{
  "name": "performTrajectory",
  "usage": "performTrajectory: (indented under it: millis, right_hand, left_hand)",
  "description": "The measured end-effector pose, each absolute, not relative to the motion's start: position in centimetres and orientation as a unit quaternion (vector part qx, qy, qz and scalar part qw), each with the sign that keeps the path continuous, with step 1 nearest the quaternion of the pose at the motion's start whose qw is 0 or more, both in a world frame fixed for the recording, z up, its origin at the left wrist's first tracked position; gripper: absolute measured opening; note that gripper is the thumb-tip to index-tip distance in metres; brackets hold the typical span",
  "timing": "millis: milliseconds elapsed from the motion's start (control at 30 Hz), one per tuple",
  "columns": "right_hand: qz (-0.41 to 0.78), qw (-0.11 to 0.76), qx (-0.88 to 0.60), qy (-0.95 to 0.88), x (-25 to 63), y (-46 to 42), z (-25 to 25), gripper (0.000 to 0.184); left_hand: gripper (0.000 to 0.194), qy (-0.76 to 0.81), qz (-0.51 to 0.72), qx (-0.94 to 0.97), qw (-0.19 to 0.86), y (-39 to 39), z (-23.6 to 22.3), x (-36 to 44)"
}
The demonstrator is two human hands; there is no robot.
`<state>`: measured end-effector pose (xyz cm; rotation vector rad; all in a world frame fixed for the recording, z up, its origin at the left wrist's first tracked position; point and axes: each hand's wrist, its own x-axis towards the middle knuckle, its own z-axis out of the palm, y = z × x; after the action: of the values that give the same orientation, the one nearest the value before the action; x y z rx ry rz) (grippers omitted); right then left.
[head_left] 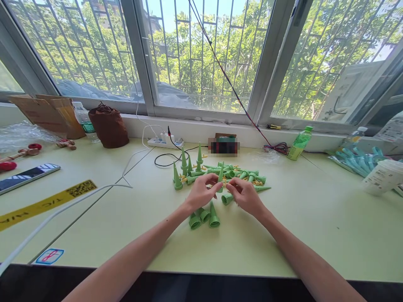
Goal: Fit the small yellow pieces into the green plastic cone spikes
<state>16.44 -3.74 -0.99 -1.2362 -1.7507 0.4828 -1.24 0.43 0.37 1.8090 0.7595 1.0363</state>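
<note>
Between the fingers of my left hand is a green plastic plant watering spike, held with its tip up. My right hand pinches a small yellow valve against the side of that spike. Whether the valve is seated in the spike I cannot tell. Just below my hands, several loose green cones lie with their open threaded ends toward me. To the left, several spikes stand upright, some with yellow valves sticking out. Behind my hands lies a pile of green spikes with yellow valves among them.
A power strip with cables sits by the window ledge. At left are a phone, a yellow tape strip, a white cable and a brown pouch. A green bottle and a white cup stand at right.
</note>
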Motion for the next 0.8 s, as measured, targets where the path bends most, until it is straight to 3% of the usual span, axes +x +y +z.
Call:
performTrajectory:
  millis: [367,600,800]
  right_hand:
    - [0.17,0.444,-0.507,-0.719,16.39,-3.77,-0.62,0.043]
    - [0.233,0.466,-0.495,-0.695,16.32,-3.85,-0.96,0.028]
    - [0.213,0.456,-0.501,-0.704,16.39,-3.79,-0.88,0.027]
  left_hand:
    - [0.025,0.296,0.418,0.742,0.432,0.39,0.29,-1.28]
    - [0.023,0.31,0.422,0.72,0.455,0.55,0.31,-1.21]
    - [0.022,0.308,0.413,0.731,0.447,0.63,0.28,-1.29]
